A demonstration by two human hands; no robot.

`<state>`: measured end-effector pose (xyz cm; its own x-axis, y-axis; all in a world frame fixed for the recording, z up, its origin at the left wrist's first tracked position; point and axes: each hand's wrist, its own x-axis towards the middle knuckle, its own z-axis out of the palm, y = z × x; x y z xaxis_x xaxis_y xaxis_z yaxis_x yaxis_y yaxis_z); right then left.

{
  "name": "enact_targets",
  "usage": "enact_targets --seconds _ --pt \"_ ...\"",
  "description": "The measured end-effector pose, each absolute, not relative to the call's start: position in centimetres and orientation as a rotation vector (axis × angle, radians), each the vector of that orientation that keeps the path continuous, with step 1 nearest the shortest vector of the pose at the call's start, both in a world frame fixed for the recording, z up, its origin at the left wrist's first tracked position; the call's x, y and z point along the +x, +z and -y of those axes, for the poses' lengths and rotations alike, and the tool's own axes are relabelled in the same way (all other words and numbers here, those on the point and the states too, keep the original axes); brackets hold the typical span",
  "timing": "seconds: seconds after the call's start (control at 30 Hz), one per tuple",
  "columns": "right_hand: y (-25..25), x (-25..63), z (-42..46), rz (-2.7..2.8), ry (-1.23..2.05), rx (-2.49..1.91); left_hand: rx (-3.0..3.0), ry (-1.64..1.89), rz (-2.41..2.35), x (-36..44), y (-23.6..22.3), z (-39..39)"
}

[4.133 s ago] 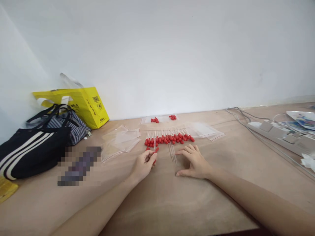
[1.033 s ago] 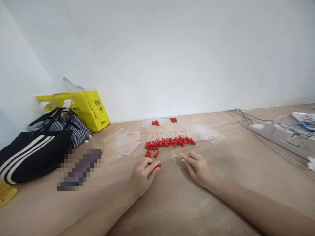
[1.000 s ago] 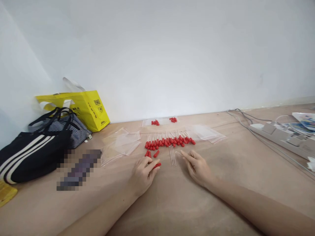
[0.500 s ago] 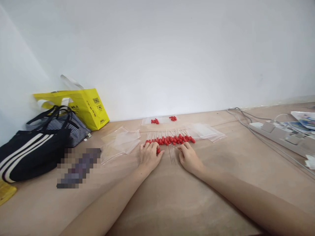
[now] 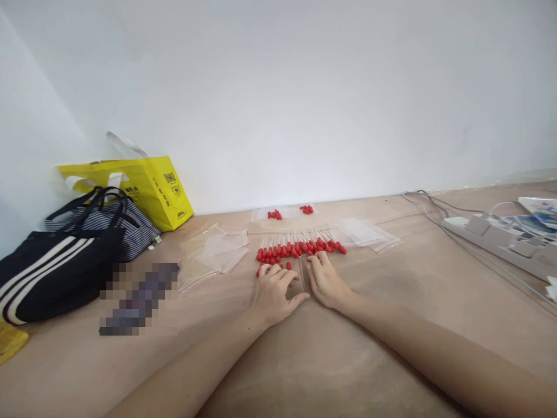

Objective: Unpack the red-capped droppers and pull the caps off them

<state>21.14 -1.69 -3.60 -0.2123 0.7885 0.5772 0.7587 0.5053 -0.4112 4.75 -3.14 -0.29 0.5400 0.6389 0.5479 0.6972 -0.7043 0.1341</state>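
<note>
My left hand rests on the table, fingers spread and thumb apart, over a few small red pieces that are partly hidden by its fingertips. My right hand lies beside it with bent fingers, its fingertips against several thin, needle-like rods lying lengthwise between the hands. The rods are partly covered by the right hand. Just beyond both hands runs a row of red-headed sticks, their pale, thin shafts pointing toward the wall.
Clear plastic bags lie left and right of the row. Behind it, another clear bag bears two small red clusters. A yellow bag and a black bag stand left. A power strip with cables sits right.
My left hand has moved right and nearer to me, uncovering red pieces by its fingertips. The thin rods now lie closer together, with my right hand slightly farther left.
</note>
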Motion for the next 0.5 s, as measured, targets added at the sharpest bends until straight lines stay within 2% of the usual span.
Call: enact_targets --seconds 0.27,0.5 --pt "-3.2 21.9 0.9 1.867 0.080 -1.293 -2.685 -0.880 1.164 4.6 -0.3 3.1" --pt "-0.5 25.8 -2.3 1.810 -0.159 -1.667 -2.667 -0.893 1.143 4.4 -0.3 2.9"
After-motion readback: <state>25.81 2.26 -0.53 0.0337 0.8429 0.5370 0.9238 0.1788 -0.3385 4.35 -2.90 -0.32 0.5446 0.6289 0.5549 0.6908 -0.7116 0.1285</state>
